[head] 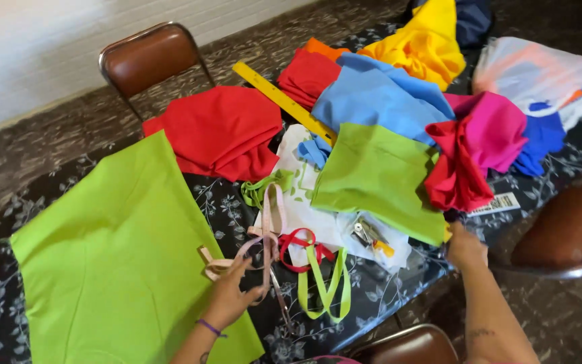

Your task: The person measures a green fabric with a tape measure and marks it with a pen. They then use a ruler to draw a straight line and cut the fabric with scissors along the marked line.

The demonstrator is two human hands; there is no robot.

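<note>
A pale pink strap [254, 253] lies looped on the table beside large lime-green fabric [112, 263].

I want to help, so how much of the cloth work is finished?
Done: nothing looks sewn; one big lime green cloth lies spread flat. In hand: the left hand holds a pink strap by the scissors; the right hand touches another green cloth. Left: the piled cloths.

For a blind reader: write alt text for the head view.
The person's left hand pinches a pale pink fabric strap beside a large lime-green cloth sheet, while the right hand touches a smaller lime-green cloth piece among colourful fabrics on a dark floral-patterned table.
</note>
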